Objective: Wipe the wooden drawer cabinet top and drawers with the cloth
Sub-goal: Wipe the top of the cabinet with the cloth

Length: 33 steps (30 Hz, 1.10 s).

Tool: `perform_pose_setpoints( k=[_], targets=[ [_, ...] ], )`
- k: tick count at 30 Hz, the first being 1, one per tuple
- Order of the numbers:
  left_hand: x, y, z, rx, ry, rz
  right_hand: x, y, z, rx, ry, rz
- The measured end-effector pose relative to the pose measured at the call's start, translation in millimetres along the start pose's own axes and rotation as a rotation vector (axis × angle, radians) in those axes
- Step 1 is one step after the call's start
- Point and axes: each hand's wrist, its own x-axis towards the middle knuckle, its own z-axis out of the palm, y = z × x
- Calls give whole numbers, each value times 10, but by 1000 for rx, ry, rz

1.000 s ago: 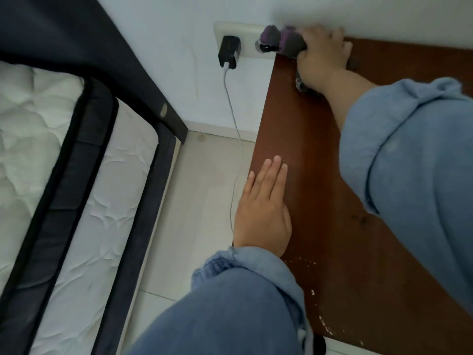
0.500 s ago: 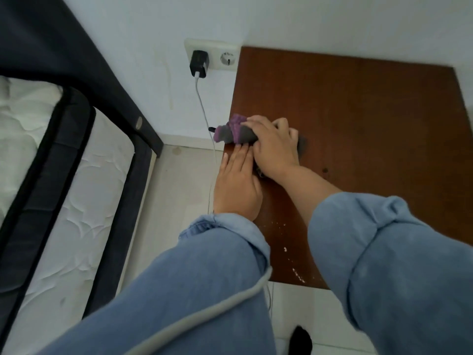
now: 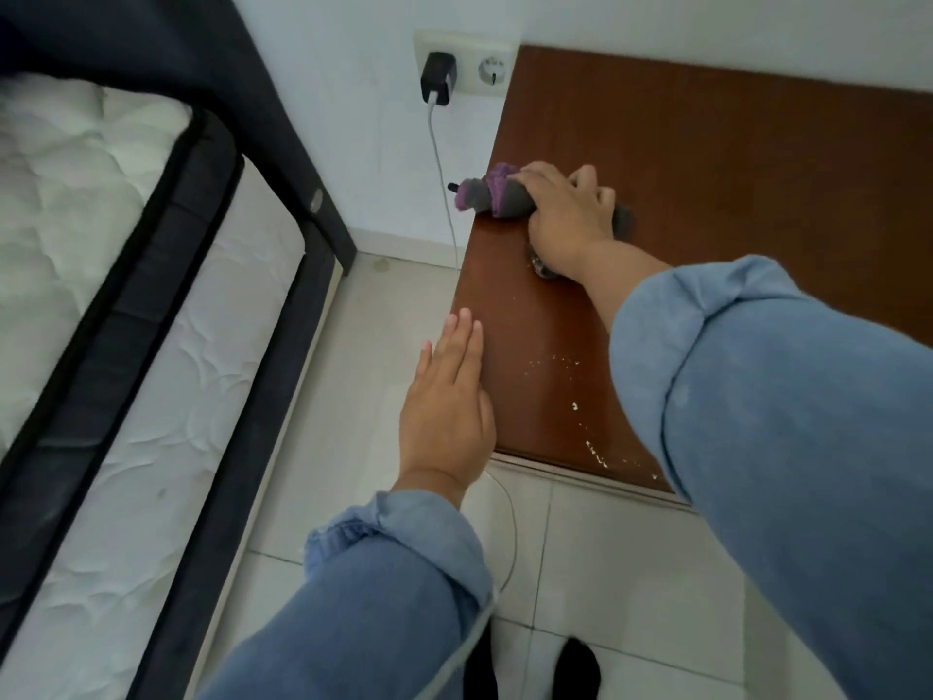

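while the mattress (image 3: 101, 305) fills the left side beside the dark bed frame (image 3: 202, 346), the wooden cabinet top (image 3: 732, 204) sits against the wall. right hand (image 3: 565, 214) grips the cloth (image 3: 492, 197) (grey and purple, bunched), fingers curled over it, at the top's left edge, one end overhanging. left hand (image 3: 447, 401) lies flat along the same edge nearer the front corner, fingers straight and pressed together. white crumbs (image 3: 575, 406) dot the front left corner. black charger (image 3: 438, 78) in wall socket.

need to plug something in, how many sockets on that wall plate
2: the left socket holds a black charger; the right socket, beside the cabinet top, is free.
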Motion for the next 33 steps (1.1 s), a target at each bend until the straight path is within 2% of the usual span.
perform_pose_setpoints(
  k=[12, 19, 24, 28, 31, 33],
  targets=[
    [-30, -69, 140, 48, 137, 21, -535, -107, 149, 21, 93, -93],
    [-32, -85, 180, -22, 224, 40, -1016, -273, 258, 24, 132, -75],
    [-32, -75, 120, -103, 190, 23, -1364, -441, 326, 61, 147, -20],
    [-360, -173, 57, -117, 156, 70, -1386, -469, 302, 48, 134, -7],
    [-708, -372, 95, -109, 112, -25, -1380, -487, 320, 55, 140, 6],
    [-790, -473, 152, -182, 68, -85, -1376, -485, 331, 59, 146, 12]
  ],
)
